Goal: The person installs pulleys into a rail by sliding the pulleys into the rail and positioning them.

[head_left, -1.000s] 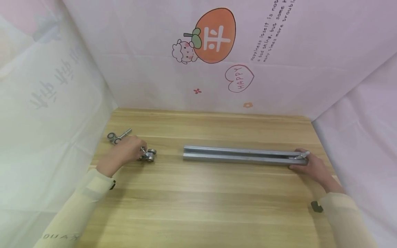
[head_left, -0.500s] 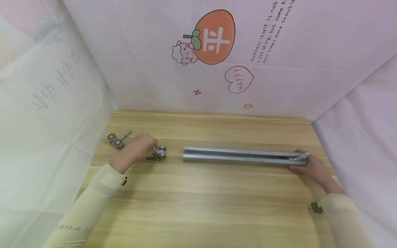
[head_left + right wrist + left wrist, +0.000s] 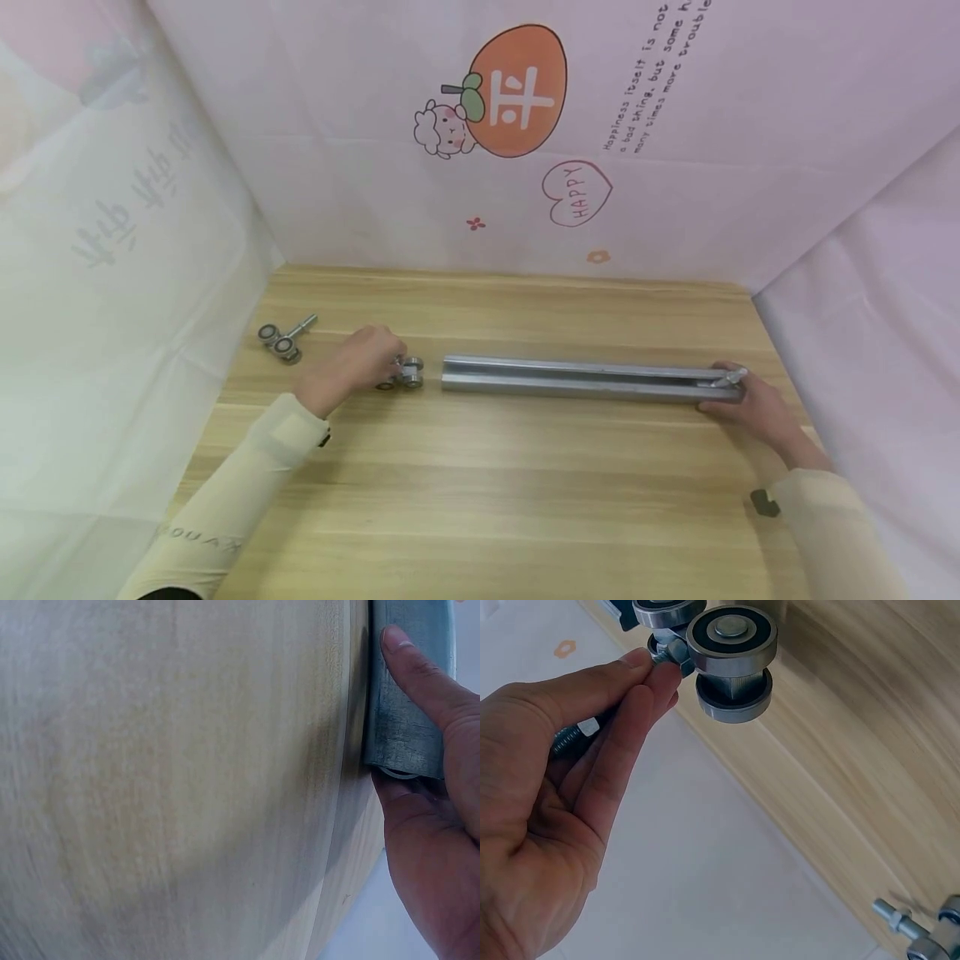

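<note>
My left hand [image 3: 360, 362] pinches the bolt of a metal roller trolley [image 3: 731, 645] between thumb and fingers. The trolley's bearing wheels point toward the left end of a grey metal channel rail [image 3: 570, 380], a short gap apart from it. In the left wrist view the threaded bolt partly shows behind the fingers. At the rail's right end my right hand [image 3: 761, 408] grips it, the thumb along its side and fingers at the end. A bolt [image 3: 729, 379] sticks up out of the slot there; what it joins inside the rail is hidden.
Another roller trolley [image 3: 283, 340] lies at the left of the wooden table [image 3: 495, 500], its bolt pointing up and right. Printed cloth walls [image 3: 360, 183] stand along the back and both sides of the table.
My left hand has moved right with the roller trolley, closer to the rail's left end. The other trolley is now fully uncovered. My right hand and the rail stay in place.
</note>
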`<state>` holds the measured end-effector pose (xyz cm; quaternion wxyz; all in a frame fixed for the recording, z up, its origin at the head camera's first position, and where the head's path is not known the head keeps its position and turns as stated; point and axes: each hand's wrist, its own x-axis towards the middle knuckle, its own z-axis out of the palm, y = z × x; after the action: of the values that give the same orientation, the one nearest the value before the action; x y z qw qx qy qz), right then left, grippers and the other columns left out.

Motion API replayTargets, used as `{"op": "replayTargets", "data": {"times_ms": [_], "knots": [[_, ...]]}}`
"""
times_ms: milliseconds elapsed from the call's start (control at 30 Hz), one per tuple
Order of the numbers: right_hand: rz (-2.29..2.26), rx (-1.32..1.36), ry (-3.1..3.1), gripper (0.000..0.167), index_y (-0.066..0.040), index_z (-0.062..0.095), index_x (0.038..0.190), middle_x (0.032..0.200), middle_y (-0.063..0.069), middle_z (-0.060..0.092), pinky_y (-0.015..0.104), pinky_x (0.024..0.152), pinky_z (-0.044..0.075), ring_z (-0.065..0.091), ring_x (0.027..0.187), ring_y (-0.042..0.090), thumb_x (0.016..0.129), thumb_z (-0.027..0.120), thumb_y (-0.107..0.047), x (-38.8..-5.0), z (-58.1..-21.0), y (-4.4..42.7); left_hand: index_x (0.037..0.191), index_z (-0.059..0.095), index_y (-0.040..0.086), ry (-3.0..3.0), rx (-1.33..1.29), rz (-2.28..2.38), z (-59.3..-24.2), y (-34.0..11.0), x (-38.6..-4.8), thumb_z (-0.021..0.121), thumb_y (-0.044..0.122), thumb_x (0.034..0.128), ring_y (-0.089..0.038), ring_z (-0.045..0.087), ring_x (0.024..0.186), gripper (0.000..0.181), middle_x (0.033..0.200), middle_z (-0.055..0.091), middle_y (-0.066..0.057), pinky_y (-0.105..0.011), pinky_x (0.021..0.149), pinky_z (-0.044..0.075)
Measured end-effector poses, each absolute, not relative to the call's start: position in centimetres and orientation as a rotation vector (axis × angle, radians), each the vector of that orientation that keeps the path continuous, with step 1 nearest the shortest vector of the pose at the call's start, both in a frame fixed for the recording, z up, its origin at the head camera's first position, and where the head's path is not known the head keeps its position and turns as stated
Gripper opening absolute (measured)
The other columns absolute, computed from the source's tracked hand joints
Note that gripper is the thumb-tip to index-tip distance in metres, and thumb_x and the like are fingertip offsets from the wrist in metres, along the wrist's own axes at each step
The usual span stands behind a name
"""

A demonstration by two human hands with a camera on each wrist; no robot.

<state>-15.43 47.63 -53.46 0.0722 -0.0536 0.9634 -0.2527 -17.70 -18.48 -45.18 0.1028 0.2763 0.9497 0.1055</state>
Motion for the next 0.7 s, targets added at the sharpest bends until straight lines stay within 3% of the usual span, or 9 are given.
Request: {"op": "replayTargets", "data": {"times_ms": [300, 533, 700], "knots": [[-0.771, -0.158, 2.893, 0.084, -0.003, 0.046, 0.152, 0.138, 0.045, 0.053, 0.08, 0.094, 0.04, 0.051, 0.12, 0.067, 0.088, 0.088, -0.037, -15.3, -53.6, 47.5, 0.076, 0.071, 0.011, 2.79, 0.851, 0.351, -45.6, -16.9, -18.2, 0.08, 0.004, 0.0911, -0.01, 0.054, 0.06, 0.019, 0.069, 0.065, 0.004, -0.025, 0.059, 0.05], [-0.783, -0.174, 2.922, 0.083, -0.002, 0.048, 0.15, 0.132, 0.044, 0.056, 0.078, 0.092, 0.042, 0.054, 0.116, 0.066, 0.087, 0.089, -0.035, -15.5, -53.7, 47.7, 0.066, 0.062, 0.016, 2.805, 0.896, 0.373, -45.9, -15.8, -18.5, 0.073, -0.002, 0.0919, -0.01, 0.049, 0.056, 0.033, 0.062, 0.058, 0.006, -0.024, 0.054, 0.044], [-0.795, -0.17, 2.914, 0.082, -0.002, 0.048, 0.15, 0.134, 0.044, 0.056, 0.078, 0.093, 0.042, 0.053, 0.117, 0.066, 0.087, 0.089, -0.034, -15.4, -53.7, 47.6, 0.068, 0.065, 0.015, 2.806, 0.908, 0.377, -46.0, -15.2, -18.7, 0.072, -0.005, 0.0908, -0.01, 0.049, 0.056, 0.031, 0.062, 0.058, 0.006, -0.024, 0.054, 0.045]]}}
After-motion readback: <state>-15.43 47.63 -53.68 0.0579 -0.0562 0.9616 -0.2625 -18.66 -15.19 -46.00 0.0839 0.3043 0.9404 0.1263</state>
